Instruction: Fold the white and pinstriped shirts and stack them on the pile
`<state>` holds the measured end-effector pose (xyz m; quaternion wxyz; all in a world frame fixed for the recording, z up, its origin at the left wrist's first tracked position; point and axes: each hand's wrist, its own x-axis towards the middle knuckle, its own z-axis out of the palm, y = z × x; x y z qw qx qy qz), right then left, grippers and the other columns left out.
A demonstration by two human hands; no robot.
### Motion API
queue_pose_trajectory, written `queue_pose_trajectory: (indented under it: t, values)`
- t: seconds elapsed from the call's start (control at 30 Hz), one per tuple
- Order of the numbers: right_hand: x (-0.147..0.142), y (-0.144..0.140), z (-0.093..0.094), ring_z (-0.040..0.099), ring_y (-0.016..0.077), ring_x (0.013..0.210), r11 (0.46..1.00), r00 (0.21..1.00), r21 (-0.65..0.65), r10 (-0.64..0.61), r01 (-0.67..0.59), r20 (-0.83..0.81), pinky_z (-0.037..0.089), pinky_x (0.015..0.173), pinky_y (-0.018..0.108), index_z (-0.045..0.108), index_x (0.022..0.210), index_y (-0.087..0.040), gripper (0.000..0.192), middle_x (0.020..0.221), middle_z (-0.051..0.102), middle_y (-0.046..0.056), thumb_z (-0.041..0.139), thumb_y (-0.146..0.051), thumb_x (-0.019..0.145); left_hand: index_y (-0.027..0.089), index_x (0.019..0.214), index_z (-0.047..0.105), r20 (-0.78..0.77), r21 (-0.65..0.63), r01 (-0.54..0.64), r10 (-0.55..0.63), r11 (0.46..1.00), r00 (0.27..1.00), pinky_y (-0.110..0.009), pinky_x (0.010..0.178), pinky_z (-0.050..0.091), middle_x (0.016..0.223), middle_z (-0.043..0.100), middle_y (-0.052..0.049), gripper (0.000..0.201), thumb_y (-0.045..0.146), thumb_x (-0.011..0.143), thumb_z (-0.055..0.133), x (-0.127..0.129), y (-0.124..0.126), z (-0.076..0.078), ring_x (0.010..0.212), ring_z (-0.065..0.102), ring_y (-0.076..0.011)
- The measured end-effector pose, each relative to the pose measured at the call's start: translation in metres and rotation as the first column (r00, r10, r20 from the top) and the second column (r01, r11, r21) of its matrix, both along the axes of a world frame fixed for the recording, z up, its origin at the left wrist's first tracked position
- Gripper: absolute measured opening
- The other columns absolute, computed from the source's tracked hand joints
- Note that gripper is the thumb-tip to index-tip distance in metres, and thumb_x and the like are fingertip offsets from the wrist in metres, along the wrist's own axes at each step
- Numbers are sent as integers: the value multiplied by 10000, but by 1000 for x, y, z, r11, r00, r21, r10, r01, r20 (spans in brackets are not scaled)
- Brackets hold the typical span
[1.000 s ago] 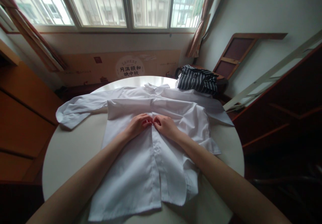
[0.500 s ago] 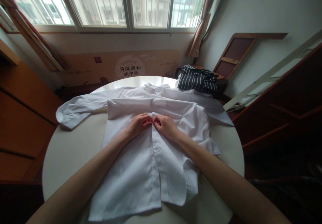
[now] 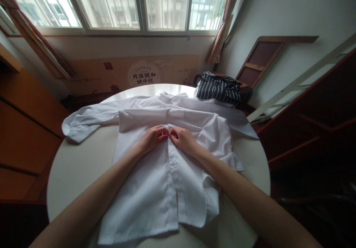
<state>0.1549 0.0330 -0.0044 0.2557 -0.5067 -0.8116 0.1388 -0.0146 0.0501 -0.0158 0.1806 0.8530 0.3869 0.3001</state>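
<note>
The white shirt point(image 3: 155, 173) lies spread on the round table point(image 3: 75, 166), front side up. The left hand point(image 3: 152, 138) and the right hand point(image 3: 182, 139) meet at the front opening, with fingertips pinched on the two edges of cloth (probably at a button, but it is too small to tell). If the fingers pull unevenly, I think the edges could slip apart and the smooth front wrinkle. A striped garment point(image 3: 218, 88) sits behind.

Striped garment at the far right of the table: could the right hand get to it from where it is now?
Probably yes. The right hand pinches the white shirt at its front opening, beside the left hand. Between it and the striped garment lies only flat shirt fabric, nothing upright, though it would have to let go first.
</note>
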Motion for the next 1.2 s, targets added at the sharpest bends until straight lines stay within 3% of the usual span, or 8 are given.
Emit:
queue_pose_trajectory:
  t: [1.2]
  values:
    - [0,0,1,543,132,646,1000,1000,-3,-5,5,14,363,616,226,606,789,-164,122,744,638,41,492,-201,772,160,678,586,11,10,-32,32,999,999,-192,579,378,694,547,9,98,173,748,519,1,-1,2,616,483,-90]
